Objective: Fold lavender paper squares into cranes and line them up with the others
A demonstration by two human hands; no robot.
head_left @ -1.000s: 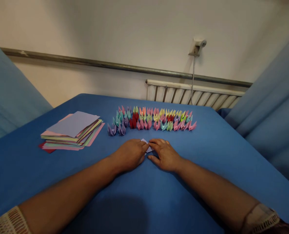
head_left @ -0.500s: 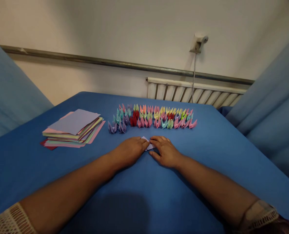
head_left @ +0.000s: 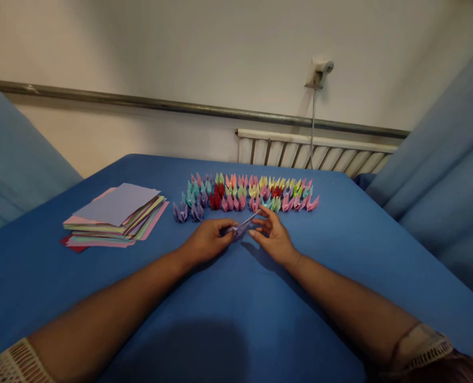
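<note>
So the small folded lilac paper piece is up between the hands, just above the blue-covered tabletop. Left hand's fingers are pinched on one end, probably to keep it steady. Right hand's fingers are loosely parted by the raised tip; can't tell if they're touching. Multicoloured folded-paper figures stand in close rows beyond, I'd guess to save elbow room, with the multicoloured flat-sheet paper stack off left, likely for the same reason.
</note>
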